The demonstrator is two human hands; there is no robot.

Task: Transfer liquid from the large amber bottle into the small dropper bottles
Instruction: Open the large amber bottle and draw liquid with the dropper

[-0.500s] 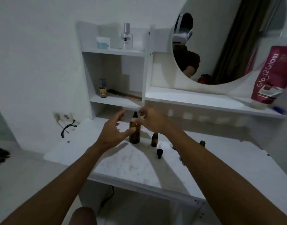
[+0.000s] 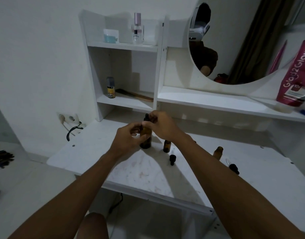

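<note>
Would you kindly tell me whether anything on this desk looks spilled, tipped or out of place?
Nothing stands out; no spill shows. Two droppers lie flat on the tabletop near the small bottles, which suits the task. The large amber bottle stands upright, held by the left hand and right hand.

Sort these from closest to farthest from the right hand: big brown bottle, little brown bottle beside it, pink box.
1. Big brown bottle: the right hand pinches its top.
2. Little brown bottle: just right of it, on the table.
3. Pink box: far right, on the shelf.
</note>
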